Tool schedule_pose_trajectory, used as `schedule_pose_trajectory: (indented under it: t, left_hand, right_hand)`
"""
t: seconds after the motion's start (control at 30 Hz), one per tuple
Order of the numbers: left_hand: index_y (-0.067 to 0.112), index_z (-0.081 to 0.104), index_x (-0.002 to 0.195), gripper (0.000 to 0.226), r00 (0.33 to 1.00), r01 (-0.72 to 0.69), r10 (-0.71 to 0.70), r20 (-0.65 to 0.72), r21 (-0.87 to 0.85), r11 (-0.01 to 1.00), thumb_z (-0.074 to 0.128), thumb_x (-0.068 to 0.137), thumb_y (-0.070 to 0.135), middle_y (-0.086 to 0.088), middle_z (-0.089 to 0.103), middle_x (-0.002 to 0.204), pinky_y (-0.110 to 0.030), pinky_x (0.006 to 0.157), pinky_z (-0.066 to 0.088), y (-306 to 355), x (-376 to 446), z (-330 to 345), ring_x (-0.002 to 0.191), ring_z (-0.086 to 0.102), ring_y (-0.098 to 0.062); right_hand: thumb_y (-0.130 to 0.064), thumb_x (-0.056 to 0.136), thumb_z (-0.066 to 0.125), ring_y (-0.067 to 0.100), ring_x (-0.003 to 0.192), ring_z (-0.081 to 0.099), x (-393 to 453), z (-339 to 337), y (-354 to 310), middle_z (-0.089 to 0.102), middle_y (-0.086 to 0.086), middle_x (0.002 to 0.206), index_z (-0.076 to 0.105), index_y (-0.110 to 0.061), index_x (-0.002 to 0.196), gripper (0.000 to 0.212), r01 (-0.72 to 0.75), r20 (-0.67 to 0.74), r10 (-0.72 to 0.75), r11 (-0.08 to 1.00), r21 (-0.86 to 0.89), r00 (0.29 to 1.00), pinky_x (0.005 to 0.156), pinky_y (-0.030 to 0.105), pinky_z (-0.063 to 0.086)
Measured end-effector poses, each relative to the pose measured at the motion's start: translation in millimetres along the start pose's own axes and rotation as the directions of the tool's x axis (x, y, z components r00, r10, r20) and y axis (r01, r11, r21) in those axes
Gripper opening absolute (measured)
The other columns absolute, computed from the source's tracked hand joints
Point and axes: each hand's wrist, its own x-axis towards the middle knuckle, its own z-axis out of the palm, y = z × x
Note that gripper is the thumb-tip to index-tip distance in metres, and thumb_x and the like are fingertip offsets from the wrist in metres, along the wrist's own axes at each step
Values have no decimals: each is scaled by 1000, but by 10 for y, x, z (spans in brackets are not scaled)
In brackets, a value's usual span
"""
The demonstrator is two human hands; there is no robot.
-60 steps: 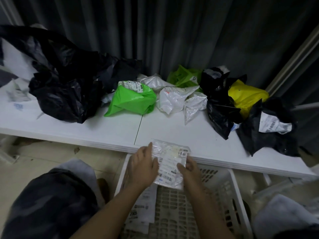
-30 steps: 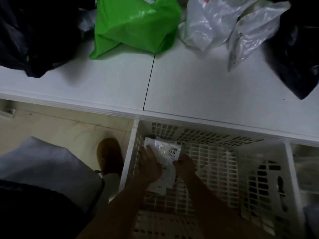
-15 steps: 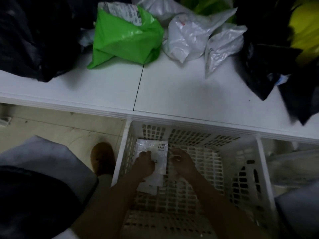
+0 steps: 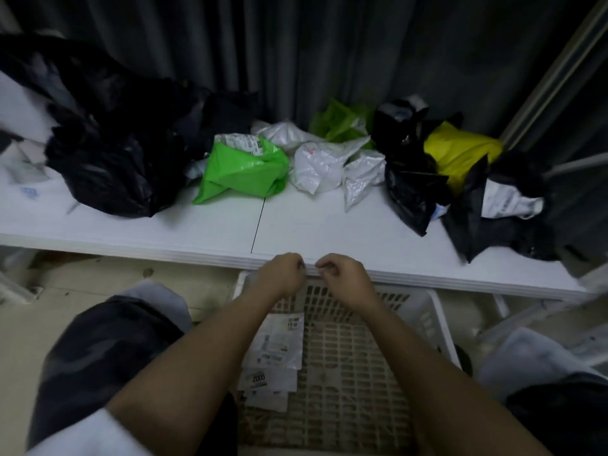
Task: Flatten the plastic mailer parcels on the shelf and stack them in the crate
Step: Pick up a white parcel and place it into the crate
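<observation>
Both hands (image 4: 281, 273) (image 4: 342, 274) loosely curled, empty.

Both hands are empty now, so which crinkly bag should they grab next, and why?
Probably the bright green mailer. Both the left hand and right hand hover empty at the shelf edge, the flat parcels lie in the crate, and that green one sits crumpled nearest the front, with nothing on it.

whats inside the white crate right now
A few flattened white plastic mailers with printed labels lie overlapped along the left side of the white slatted crate. The forearms cover part of it.
</observation>
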Motion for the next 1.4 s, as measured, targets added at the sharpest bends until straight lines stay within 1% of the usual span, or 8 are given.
schedule_pose_trajectory:
  t: [0.23, 0.4, 0.53, 0.67, 0.8, 1.13, 1.23, 1.4]
  left_hand:
    - [20, 55, 127, 36, 985, -18, 10, -172, -47, 999, 40, 95, 18, -7, 57, 131, -34, 91, 43, 301, 365, -415, 117, 53, -28]
    - [18, 57, 125, 35, 971, -83, 62, -232, -81, 993, 41, 93, 14, -8, 54, 131, -40, 95, 45, 346, 829, -452, 118, 52, -27]
    - [19, 60, 120, 34, 956, -129, 91, -280, -119, 985, 43, 93, 12, -8, 54, 130, -39, 95, 45, 286, 1200, -393, 116, 54, -25]
    - [21, 61, 119, 34, 945, -187, 135, -296, -155, 970, 42, 93, 10, -4, 55, 128, -34, 93, 45, 231, 1378, -332, 112, 56, -20]
    - [20, 62, 119, 33, 956, -166, 108, -274, -197, 966, 42, 95, 9, -3, 55, 129, -29, 92, 44, 234, 1320, -334, 110, 57, -19]
    - [12, 41, 139, 48, 959, -142, 68, -274, -260, 955, 45, 92, 8, -14, 38, 143, -36, 106, 33, 349, 496, -168, 128, 40, -32]
    - [10, 36, 143, 53, 926, -161, 58, -372, -250, 955, 43, 91, 17, -15, 30, 150, -35, 111, 24, 326, 264, -228, 138, 26, -32]
    - [29, 30, 148, 48, 937, -196, 135, -323, -163, 967, 38, 102, 36, -6, 19, 158, -34, 118, 13, 299, 179, -442, 146, 15, -23]
  right_hand:
    - [-18, 93, 58, 14, 95, 56, 448, -356, -27, 57, 4, 121, 64, -18, 113, 21, -24, -183, 17, 999, -35, 983, 82, 25, 43]
    - [-32, 89, 66, 33, 133, 34, 957, -375, 174, 20, 10, 152, 27, -17, 148, 73, -160, -303, 136, 985, -57, 943, 100, 37, 38]
    - [-38, 87, 66, 35, 140, 17, 1551, -379, 281, -4, 12, 158, 4, -24, 153, 91, -252, -375, 163, 947, -201, 912, 101, 44, 39]
    - [-25, 91, 59, 32, 133, 28, 1914, -399, 350, 17, 13, 152, 21, -18, 148, 69, -286, -350, 137, 863, -416, 926, 94, 39, 43]
    - [2, 83, 52, 32, 118, 40, 1676, -403, 372, 35, 12, 133, 46, -10, 127, 45, -245, -419, 134, 944, -224, 898, 84, 37, 43]
    - [3, 83, 55, 5, 99, 43, 415, -559, 190, 41, 1, 120, 55, -11, 120, 39, 27, -321, 29, 985, 169, 947, 75, 5, 31]
    - [1, 84, 51, 13, 98, 48, 229, -596, 94, 45, 4, 115, 56, -16, 115, 35, -56, -157, 90, 976, 210, 983, 75, 17, 32]
    - [3, 83, 47, 13, 96, 48, 177, -587, -47, 46, 4, 113, 56, -21, 110, 37, -53, -46, 60, 987, 152, 997, 75, 20, 33]
